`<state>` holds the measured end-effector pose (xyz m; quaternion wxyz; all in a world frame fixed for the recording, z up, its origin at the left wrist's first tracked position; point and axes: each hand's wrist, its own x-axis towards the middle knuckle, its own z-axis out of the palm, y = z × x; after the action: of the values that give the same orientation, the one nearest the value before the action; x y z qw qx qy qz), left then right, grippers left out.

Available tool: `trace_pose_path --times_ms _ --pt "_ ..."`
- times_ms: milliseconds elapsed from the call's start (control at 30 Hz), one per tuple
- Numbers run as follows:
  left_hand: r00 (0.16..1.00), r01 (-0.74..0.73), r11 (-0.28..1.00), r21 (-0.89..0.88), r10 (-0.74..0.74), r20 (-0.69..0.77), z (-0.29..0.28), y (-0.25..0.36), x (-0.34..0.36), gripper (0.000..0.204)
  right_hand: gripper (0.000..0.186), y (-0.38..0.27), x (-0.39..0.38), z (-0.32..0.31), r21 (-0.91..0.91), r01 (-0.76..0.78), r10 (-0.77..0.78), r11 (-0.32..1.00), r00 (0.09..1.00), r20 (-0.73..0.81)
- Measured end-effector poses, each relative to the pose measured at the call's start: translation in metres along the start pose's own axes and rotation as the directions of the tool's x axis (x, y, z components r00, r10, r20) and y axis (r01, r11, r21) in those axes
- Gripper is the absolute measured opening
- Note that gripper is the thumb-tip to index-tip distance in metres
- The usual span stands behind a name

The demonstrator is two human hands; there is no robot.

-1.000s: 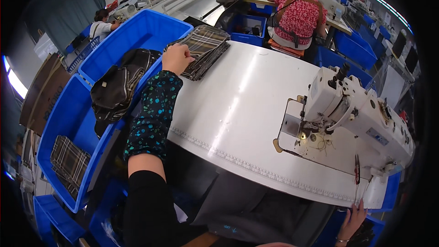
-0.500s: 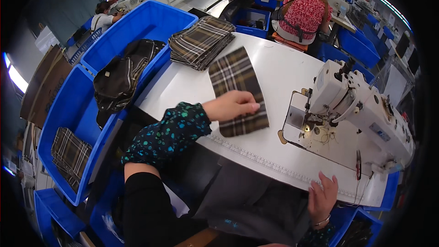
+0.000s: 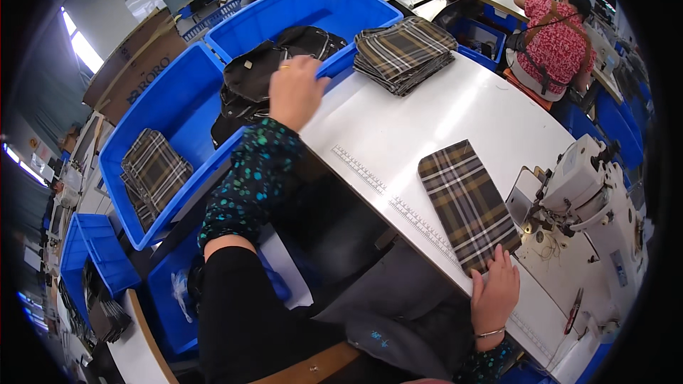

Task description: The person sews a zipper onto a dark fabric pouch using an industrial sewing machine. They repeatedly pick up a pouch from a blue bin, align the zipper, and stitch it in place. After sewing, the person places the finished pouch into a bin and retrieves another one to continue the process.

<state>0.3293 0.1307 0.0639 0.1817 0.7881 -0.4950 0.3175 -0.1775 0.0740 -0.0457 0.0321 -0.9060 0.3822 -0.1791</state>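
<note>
And the cloth has changed hands! Half a second ago the left hand (image 3: 295,92) had the plaid panel (image 3: 469,203) over the counter (image 3: 377,124); now the panel lies flat there, close to the sewing machine (image 3: 594,185), its lower end over the ruler strip (image 3: 409,215). The left hand has let go and swung away to the bins, while the right hand (image 3: 496,293), off the cloth before, has come up to the panel's lower end. The view has turned leftward too, so the blue bin (image 3: 191,110) sits further into the picture, the plaid stack (image 3: 405,50) still at the counter's far edge.

Now the poses! The left arm reaches up and forward, the hand back-up at the bin rim beside the dark bundle (image 3: 252,71), fingers bent and bunched; whether they grip anything, I cannot tell. The right forearm comes in from below, wrist low at the counter's near edge, fingers stretched forward, tips on the panel, thumb held apart: a loose, opened hand resting on the cloth. Red-handled snips (image 3: 573,311) lie to its right.
</note>
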Motion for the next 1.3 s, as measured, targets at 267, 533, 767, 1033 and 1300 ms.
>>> trace_pose_path --times_ms 267,533,767,1033,1300 --pt "0.828 0.323 0.858 0.4 -0.461 0.319 -0.005 -0.089 0.004 0.057 0.045 0.014 0.016 0.008 -0.057 0.028 -0.026 0.998 0.999 0.027" --pt "0.699 0.525 0.767 0.369 -0.636 0.328 0.029 -0.08 0.036 0.062 0.041 0.019 0.014 0.006 -0.13 0.027 -0.037 0.991 0.997 -0.075" --pt "0.894 0.431 0.899 0.082 -0.437 0.096 0.006 -0.096 0.052 0.04 0.03 0.016 0.013 0.006 0.04 0.079 -0.069 0.996 0.976 -0.208" --pt "0.93 0.322 0.603 -0.73 -0.057 0.364 -0.18 0.039 0.0 0.025 0.04 0.009 0.015 -0.026 0.323 0.146 -0.032 0.935 0.943 -0.332" --pt "0.516 0.319 0.486 -0.814 0.631 0.579 -0.147 0.124 -0.044 0.019 0.041 -0.012 -0.012 -0.062 0.939 -0.211 -0.252 0.271 0.926 0.281"
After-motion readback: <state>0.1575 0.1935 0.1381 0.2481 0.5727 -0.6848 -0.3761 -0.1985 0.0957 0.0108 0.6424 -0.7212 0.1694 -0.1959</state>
